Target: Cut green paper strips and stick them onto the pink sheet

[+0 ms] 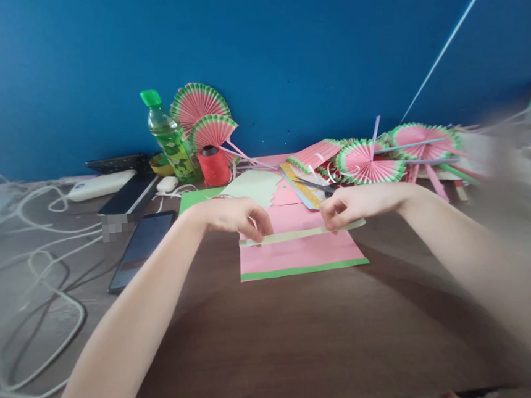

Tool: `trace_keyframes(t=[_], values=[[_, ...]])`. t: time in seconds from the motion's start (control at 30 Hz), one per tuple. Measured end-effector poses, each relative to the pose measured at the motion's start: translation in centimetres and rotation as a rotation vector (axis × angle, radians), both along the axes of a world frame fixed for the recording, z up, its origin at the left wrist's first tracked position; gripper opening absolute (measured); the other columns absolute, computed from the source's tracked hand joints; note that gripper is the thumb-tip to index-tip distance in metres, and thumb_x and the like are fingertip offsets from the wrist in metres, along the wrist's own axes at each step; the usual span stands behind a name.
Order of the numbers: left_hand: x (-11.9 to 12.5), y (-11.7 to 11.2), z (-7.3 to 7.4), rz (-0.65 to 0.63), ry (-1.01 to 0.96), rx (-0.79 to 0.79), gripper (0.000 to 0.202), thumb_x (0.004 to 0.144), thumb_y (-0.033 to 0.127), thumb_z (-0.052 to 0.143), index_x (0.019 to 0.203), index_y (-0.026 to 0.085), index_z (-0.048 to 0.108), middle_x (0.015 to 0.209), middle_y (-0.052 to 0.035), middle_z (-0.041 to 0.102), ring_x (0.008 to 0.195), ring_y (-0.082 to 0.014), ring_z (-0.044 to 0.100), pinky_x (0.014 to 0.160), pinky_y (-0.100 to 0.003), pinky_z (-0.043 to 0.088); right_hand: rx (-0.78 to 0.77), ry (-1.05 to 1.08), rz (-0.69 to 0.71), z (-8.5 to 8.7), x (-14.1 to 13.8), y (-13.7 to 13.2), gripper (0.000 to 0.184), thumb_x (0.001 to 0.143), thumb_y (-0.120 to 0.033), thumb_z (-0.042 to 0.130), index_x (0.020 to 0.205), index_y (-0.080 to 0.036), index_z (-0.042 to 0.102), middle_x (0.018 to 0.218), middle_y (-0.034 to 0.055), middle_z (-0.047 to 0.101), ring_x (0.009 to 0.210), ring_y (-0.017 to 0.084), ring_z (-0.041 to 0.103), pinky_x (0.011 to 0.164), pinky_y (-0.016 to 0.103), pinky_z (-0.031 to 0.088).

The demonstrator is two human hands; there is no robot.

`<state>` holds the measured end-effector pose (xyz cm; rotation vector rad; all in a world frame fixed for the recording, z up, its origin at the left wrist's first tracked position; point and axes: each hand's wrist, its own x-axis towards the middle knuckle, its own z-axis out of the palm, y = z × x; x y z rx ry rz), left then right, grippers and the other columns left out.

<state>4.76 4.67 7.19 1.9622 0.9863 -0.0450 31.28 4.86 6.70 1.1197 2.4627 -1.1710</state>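
A pale green paper strip (291,236) stretches between my two hands, above a pink sheet of paper (293,255) lying on the table. Along the sheet's near edge runs a green band (304,269). My left hand (239,218) pinches the strip near its left end, fingers closed. Near the other end, my right hand (347,205) pinches it too, and a short tip sticks out to the right. Whether the strip touches the sheet I cannot tell. Just behind my right hand are black scissors (323,188), partly on a yellow and blue paper piece (299,187).
Pleated pink and green paper fans (371,162) pile up at the back right; others (199,105) lean on the blue wall. A green-capped bottle (170,139) and a red thread spool (214,166) stand back left. A phone (142,250) and white cables (69,290) lie left.
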Motion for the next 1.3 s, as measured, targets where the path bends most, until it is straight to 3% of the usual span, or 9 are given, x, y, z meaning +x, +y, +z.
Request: trace_keyframes(t=[0.13, 0.3, 0.77, 1.07, 1.3], values=[[0.2, -0.4, 0.1, -0.083, 0.025, -0.113, 0.021, 0.057, 0.019, 0.064, 0.077, 0.023, 0.070, 0.067, -0.0024, 0.068, 0.060, -0.0166, 0.061, 0.051, -0.020, 0.044, -0.053, 0.003, 0.025, -0.2, -0.2, -0.1, 0.035, 0.073, -0.048, 0.053, 0.074, -0.015, 0.064, 0.065, 0.0011, 0.053, 0.059, 0.011, 0.043, 0.055, 0.023, 0.032], [0.7, -0.8, -0.2, -0.078, 0.055, -0.191, 0.022, 0.053, 0.022, 0.066, 0.075, 0.022, 0.070, 0.066, -0.0028, 0.068, 0.058, -0.0178, 0.061, 0.049, -0.022, 0.044, -0.117, -0.039, 0.105, -0.6, -0.5, -0.3, 0.036, 0.072, -0.049, 0.055, 0.067, -0.014, 0.061, 0.057, -0.0012, 0.049, 0.055, 0.009, 0.041, 0.053, 0.023, 0.031], [2.0, -1.6, -1.1, -0.154, 0.258, -0.059, 0.009, 0.052, 0.021, 0.067, 0.061, 0.019, 0.064, 0.062, -0.0016, 0.066, 0.055, -0.0148, 0.055, 0.046, -0.021, 0.035, -0.205, -0.193, 0.147, -1.7, -1.9, -0.9, 0.039, 0.071, -0.050, 0.056, 0.055, -0.014, 0.051, 0.049, -0.0024, 0.046, 0.048, 0.009, 0.044, 0.049, 0.022, 0.035], [2.2, -1.2, -1.5, -0.283, 0.358, -0.041, 0.017, 0.061, 0.028, 0.063, 0.072, 0.016, 0.062, 0.069, -0.0008, 0.064, 0.060, -0.0119, 0.052, 0.050, -0.020, 0.036, -0.220, -0.262, 0.114, -1.8, -2.2, -1.3, 0.046, 0.064, -0.059, 0.058, 0.060, -0.012, 0.055, 0.052, -0.0007, 0.050, 0.049, 0.010, 0.048, 0.050, 0.022, 0.038], [2.5, -1.3, -1.3, -0.302, 0.420, -0.007, 0.017, 0.063, 0.027, 0.063, 0.075, 0.015, 0.061, 0.068, 0.0003, 0.061, 0.059, -0.0099, 0.050, 0.049, -0.019, 0.034, -0.218, -0.260, 0.100, -1.9, -2.3, -1.4, 0.046, 0.063, -0.058, 0.058, 0.059, -0.013, 0.055, 0.052, -0.0002, 0.051, 0.050, 0.011, 0.049, 0.050, 0.023, 0.040]])
